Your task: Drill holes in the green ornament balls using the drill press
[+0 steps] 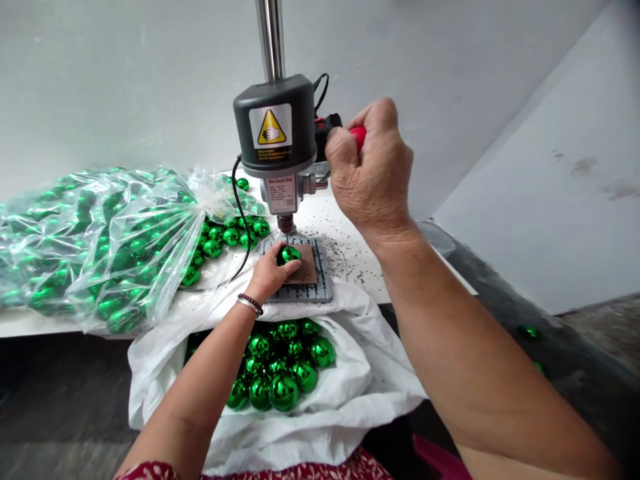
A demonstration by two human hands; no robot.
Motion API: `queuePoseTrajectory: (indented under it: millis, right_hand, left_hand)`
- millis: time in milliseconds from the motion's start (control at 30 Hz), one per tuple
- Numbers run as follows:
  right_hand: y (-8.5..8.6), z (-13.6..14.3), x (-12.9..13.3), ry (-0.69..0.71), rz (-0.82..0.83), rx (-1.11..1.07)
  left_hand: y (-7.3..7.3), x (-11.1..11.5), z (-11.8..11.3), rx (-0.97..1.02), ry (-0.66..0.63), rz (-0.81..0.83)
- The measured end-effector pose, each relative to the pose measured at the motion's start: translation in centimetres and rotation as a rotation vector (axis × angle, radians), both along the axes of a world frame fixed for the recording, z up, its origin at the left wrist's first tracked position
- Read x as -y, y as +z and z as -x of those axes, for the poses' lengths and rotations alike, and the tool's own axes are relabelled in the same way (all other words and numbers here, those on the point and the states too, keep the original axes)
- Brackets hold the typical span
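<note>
A person's left hand point(273, 272) grips a green ball point(290, 255) on a brown board point(308, 265) below a drill point(275, 127), the right hand point(373, 170) clasped around the red handle point(359, 136), a full clear bag point(199, 203) lying at left.

The white table point(369, 285) carries, at left, a clear bag point(125, 230) stuffed with green balls point(111, 307). Loose balls point(231, 237) lie just beside it. Right of them sits the drill base point(323, 288), dark shavings point(345, 252) scattered around.
</note>
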State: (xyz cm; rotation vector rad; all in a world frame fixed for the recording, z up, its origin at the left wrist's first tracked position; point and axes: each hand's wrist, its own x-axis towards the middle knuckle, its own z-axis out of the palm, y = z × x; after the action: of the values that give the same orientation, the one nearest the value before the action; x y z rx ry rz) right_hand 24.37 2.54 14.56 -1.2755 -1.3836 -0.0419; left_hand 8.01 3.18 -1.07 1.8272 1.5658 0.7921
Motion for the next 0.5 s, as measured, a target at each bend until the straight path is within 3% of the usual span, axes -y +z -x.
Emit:
queuePoseTrajectory:
  millis: [200, 500]
  right_hand:
    - [-1.3, -0.8, -0.7, 0.048, -0.075, 0.073]
    - [-2.2, -0.6, 0.7, -0.054, -0.166, 0.084]
  left_hand:
    - [-0.3, -0.2, -0.4, 0.018, 0.033, 0.039]
    - [-0.7, -0.4, -0.6, 0.033, 0.06, 0.045]
